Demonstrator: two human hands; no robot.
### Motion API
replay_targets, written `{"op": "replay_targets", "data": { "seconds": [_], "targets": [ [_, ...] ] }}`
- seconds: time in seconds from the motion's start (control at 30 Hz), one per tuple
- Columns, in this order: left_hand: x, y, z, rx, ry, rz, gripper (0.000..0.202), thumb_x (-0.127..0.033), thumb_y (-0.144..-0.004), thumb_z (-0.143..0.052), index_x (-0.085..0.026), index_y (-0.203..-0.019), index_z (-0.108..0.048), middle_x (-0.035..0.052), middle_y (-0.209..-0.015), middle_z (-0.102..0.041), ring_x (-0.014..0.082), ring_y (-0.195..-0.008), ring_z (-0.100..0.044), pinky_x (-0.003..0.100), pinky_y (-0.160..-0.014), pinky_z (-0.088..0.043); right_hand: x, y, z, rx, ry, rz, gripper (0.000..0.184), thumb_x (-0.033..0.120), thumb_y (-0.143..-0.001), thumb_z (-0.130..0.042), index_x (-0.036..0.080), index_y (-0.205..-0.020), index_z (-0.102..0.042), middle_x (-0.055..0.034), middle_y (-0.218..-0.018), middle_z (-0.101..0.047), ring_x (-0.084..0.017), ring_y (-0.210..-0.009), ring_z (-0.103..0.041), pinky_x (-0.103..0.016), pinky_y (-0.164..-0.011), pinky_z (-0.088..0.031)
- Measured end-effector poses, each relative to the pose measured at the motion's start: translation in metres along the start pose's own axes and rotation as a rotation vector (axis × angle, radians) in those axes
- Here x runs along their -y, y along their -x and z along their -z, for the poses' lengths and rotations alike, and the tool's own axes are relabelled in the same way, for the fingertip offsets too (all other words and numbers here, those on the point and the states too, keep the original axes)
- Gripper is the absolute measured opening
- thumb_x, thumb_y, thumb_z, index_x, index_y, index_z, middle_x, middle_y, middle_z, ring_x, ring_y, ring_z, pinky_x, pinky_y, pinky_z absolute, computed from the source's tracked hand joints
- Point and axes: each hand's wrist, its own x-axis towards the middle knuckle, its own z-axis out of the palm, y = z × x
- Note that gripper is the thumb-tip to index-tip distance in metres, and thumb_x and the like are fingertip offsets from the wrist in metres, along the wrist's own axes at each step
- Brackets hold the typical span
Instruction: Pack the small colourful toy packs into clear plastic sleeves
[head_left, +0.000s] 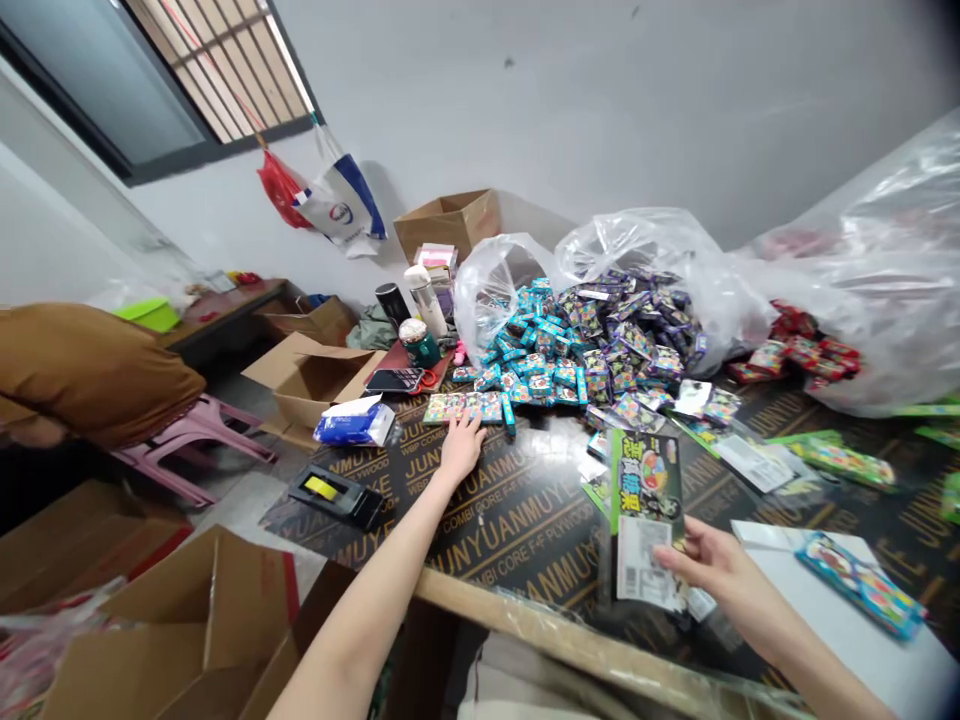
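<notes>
My left hand point(463, 445) reaches to the near edge of a row of small candy packs point(491, 405) on the dark plywood table point(450, 520). Its fingers are stretched out and touch the packs. Between the thumb and fingers of my right hand point(709, 560) is a flat, clear candy bag point(645, 500) with a green and black printed header and a white barcode label. Beyond my hands lies a heap of blue candy packs point(536, 345), beside purple candy packs point(637, 320) spilling from clear plastic bags.
Red packs point(814, 345) sit in a plastic bag at the right. A long blue candy packet point(862, 585) lies on white paper. To the left are a tape dispenser point(334, 495), a tissue pack point(354, 422), a phone point(395, 380) and open cardboard boxes point(180, 620). Another person's back point(97, 375) shows.
</notes>
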Motion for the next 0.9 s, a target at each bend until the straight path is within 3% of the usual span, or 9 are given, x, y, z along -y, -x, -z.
{"op": "replay_targets", "data": {
  "seconds": [0.23,0.37,0.5,0.6,0.67,0.7,0.73,0.8,0.9],
  "targets": [
    [-0.015,-0.004,-0.002,0.007,0.017,-0.073,0.037,-0.03,-0.089,-0.037,-0.024,-0.124,-0.047,0.0061,-0.132,-0.046,0.0256,-0.128,-0.03,0.041,-0.104,-0.029,0.002,-0.011,-0.017,0.062,-0.007,0.005,0.049,0.034,-0.074,-0.065,0.019,-0.118,-0.05,-0.009,-0.105,-0.065,-0.024,-0.088,-0.064,-0.033,-0.074,-0.051],
    [-0.027,-0.015,-0.005,-0.017,0.077,0.0,0.037,-0.025,-0.089,-0.035,-0.024,-0.125,-0.046,0.0087,-0.133,-0.045,0.028,-0.13,-0.026,0.043,-0.099,-0.035,0.006,-0.013,-0.024,0.064,0.011,0.033,0.051,0.036,-0.071,-0.067,0.018,-0.117,-0.052,-0.0093,-0.105,-0.065,-0.025,-0.087,-0.064,-0.036,-0.075,-0.052],
    [-0.031,-0.031,0.005,-0.039,0.182,0.096,0.039,-0.02,-0.086,-0.04,-0.02,-0.124,-0.047,0.0117,-0.135,-0.041,0.0298,-0.132,-0.021,0.051,-0.102,-0.026,0.008,-0.01,-0.021,0.034,-0.002,0.091,0.046,0.033,-0.071,-0.068,0.021,-0.113,-0.055,-0.0082,-0.104,-0.066,-0.024,-0.087,-0.064,-0.037,-0.077,-0.051],
    [-0.051,-0.022,0.021,-0.046,0.274,0.145,0.043,-0.029,-0.084,-0.046,-0.018,-0.125,-0.045,0.0137,-0.14,-0.033,0.0318,-0.132,-0.02,0.056,-0.102,-0.02,0.006,-0.01,-0.018,-0.007,-0.037,0.132,0.043,0.033,-0.069,-0.069,0.021,-0.109,-0.057,-0.0074,-0.101,-0.067,-0.024,-0.087,-0.064,-0.039,-0.08,-0.05],
    [-0.079,-0.001,0.032,-0.025,0.451,0.135,0.045,-0.037,-0.086,-0.041,-0.017,-0.127,-0.043,0.0134,-0.14,-0.034,0.0274,-0.13,-0.027,0.048,-0.102,-0.028,0.004,-0.012,-0.017,-0.025,-0.044,0.157,0.044,0.034,-0.069,-0.069,0.02,-0.109,-0.058,-0.0072,-0.101,-0.066,-0.024,-0.087,-0.064,-0.04,-0.082,-0.049],
    [-0.095,0.012,0.037,0.014,0.753,0.123,0.044,-0.037,-0.087,-0.041,-0.016,-0.125,-0.045,0.0131,-0.136,-0.041,0.0245,-0.127,-0.035,0.042,-0.102,-0.031,0.002,-0.014,-0.017,-0.022,-0.035,0.161,0.046,0.036,-0.068,-0.069,0.02,-0.109,-0.057,-0.0072,-0.101,-0.066,-0.024,-0.087,-0.064,-0.041,-0.082,-0.049],
    [-0.112,0.026,0.042,0.125,1.06,0.092,0.046,-0.039,-0.086,-0.043,-0.016,-0.126,-0.045,0.013,-0.13,-0.048,0.0237,-0.121,-0.044,0.04,-0.099,-0.036,0.001,-0.016,-0.018,-0.011,-0.018,0.156,0.048,0.037,-0.067,-0.07,0.019,-0.11,-0.057,-0.0071,-0.1,-0.067,-0.024,-0.086,-0.064,-0.041,-0.082,-0.049],
    [-0.143,0.051,0.051,0.297,1.476,0.073,0.049,-0.037,-0.08,-0.054,-0.015,-0.124,-0.047,0.013,-0.12,-0.057,0.0238,-0.11,-0.054,0.038,-0.093,-0.041,0.001,-0.02,-0.019,0.005,0.03,0.146,0.053,0.038,-0.065,-0.071,0.019,-0.111,-0.056,-0.0067,-0.099,-0.067,-0.024,-0.086,-0.064,-0.041,-0.081,-0.05],
    [-0.173,0.07,0.058,0.304,1.706,0.188,0.045,-0.029,-0.07,-0.067,-0.013,-0.111,-0.058,0.0116,-0.107,-0.065,0.0234,-0.099,-0.059,0.037,-0.089,-0.044,0.012,-0.026,-0.021,-0.113,0.031,0.218,0.056,0.045,-0.067,-0.067,0.022,-0.116,-0.052,-0.0055,-0.11,-0.063,-0.022,-0.098,-0.06,-0.036,-0.086,-0.047]
  ]
}}
